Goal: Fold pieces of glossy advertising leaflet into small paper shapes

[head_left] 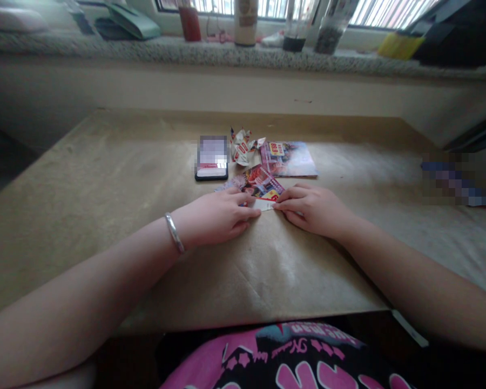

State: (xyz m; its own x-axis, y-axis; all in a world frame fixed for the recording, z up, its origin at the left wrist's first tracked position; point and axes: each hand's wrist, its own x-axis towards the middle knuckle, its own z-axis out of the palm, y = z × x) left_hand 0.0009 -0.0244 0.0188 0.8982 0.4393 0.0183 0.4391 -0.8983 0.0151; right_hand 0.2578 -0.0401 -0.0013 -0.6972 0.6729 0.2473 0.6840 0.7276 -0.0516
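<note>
A colourful printed paper sheet (263, 181) lies on the table in front of me, its near edge folded over into a white strip (264, 205). My left hand (229, 213), a silver bangle on its wrist, holds the left part of the sheet down, the index finger reaching along the strip. At the strip's right end my right hand (308, 208) pinches the paper between thumb and fingers. Just beyond the sheet stands a folded paper piece (243, 147) with pointed tips. Parts of the sheet are hidden under my left fingers.
A phone (211, 156) with a lit screen lies left of the pointed paper piece. Another printed sheet (294, 158) is flat to its right. Far right is a blurred dark item (456, 183). Bottles and jars (246, 21) line the stone windowsill (210, 54) behind the table (125, 162).
</note>
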